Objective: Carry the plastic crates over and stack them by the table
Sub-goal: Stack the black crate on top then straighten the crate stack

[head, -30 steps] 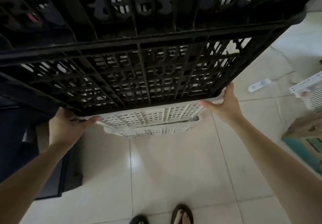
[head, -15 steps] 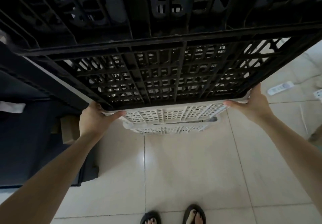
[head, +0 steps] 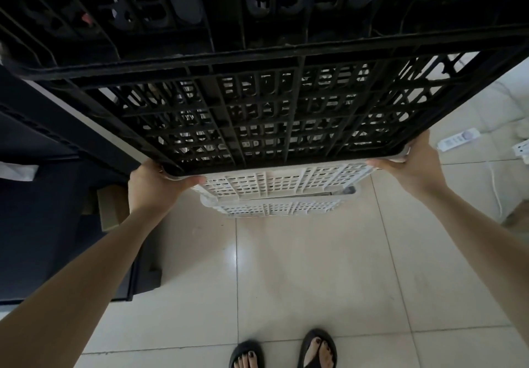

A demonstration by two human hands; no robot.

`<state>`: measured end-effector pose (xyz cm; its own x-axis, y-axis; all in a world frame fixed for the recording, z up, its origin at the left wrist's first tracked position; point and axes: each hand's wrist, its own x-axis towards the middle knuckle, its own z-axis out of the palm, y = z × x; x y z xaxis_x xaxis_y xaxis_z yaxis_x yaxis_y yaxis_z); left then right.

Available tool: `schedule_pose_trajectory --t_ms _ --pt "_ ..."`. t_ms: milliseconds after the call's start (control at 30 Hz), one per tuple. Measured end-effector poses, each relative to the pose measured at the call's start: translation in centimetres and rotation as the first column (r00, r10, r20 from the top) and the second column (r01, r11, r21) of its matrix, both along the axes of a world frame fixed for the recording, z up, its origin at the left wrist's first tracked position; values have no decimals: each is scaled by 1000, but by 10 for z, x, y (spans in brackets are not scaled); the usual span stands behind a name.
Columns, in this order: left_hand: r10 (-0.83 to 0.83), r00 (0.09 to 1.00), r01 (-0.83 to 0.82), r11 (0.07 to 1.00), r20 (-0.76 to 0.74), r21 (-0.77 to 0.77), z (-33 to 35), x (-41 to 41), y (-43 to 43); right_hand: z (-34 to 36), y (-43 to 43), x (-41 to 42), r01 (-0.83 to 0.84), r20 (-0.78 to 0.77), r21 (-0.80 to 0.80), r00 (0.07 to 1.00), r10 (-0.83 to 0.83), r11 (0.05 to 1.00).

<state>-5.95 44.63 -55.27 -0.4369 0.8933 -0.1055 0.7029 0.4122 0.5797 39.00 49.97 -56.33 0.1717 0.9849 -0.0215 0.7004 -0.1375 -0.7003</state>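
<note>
A stack of slatted plastic crates fills the upper part of the head view. Black crates (head: 266,115) sit on top and white crates (head: 283,184) lie at the bottom of the stack. My left hand (head: 151,184) grips the stack's lower left corner, thumb curled under the rim. My right hand (head: 412,164) holds the lower right corner the same way. The stack hangs in the air above the floor, tilted away from me. Its far side is hidden.
Pale floor tiles (head: 315,267) lie under the stack, with my two sandalled feet (head: 283,350) at the bottom edge. A dark table or cabinet (head: 43,224) stands at the left with a cardboard box (head: 110,207) beside it. A white power strip (head: 458,138) and cable lie at the right.
The view has swung left: the dark furniture now fills more of the left, and the boxes at the right have left the view. Both hands keep their grip on the stack.
</note>
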Motion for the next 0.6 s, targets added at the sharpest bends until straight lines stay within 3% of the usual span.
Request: schedule_pose_trajectory --t_ms 367,600 --pt "0 1000 0 1000 -31 18 -1 0 -1 0 -8 -4 12 -50 27 999 -11 1000" --pt "-76 991 87 992 -114 91 -22 -1 -21 -31 -25 5 122 -232 -126 961 -149 985"
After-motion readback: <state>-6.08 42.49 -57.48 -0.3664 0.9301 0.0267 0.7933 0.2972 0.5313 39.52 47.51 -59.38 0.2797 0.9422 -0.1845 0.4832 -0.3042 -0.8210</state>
